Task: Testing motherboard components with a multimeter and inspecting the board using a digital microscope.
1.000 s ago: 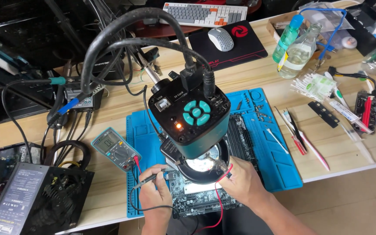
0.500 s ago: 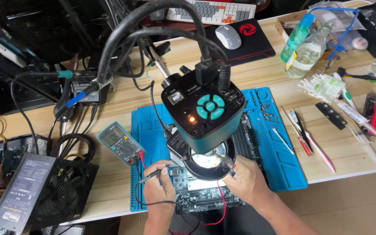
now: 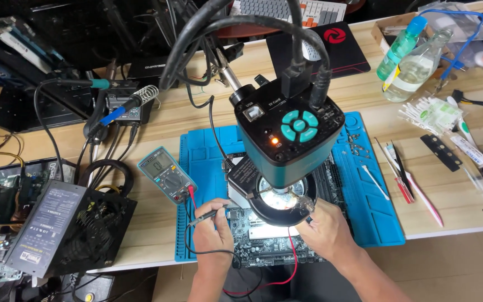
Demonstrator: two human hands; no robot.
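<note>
Circuit board [image 3: 264,237]: I see it lying flat on the blue work mat [image 3: 373,207], directly under the microscope's lit ring, between my two hands.
Left hand [image 3: 212,232]: closed around a black probe [image 3: 211,214] whose tip points right toward the board's left edge.
Right hand [image 3: 322,226]: fingers pinched on the red-lead probe, mostly hidden by the ring light; it rests over the board's right part.
Microscope camera [image 3: 289,131]: hangs above the board, orange lamp lit.
Multimeter [image 3: 166,174]: on the wooden table just left of the mat, leads plugged in.
Power supply [image 3: 68,226]: black, well left of the hands.
</note>
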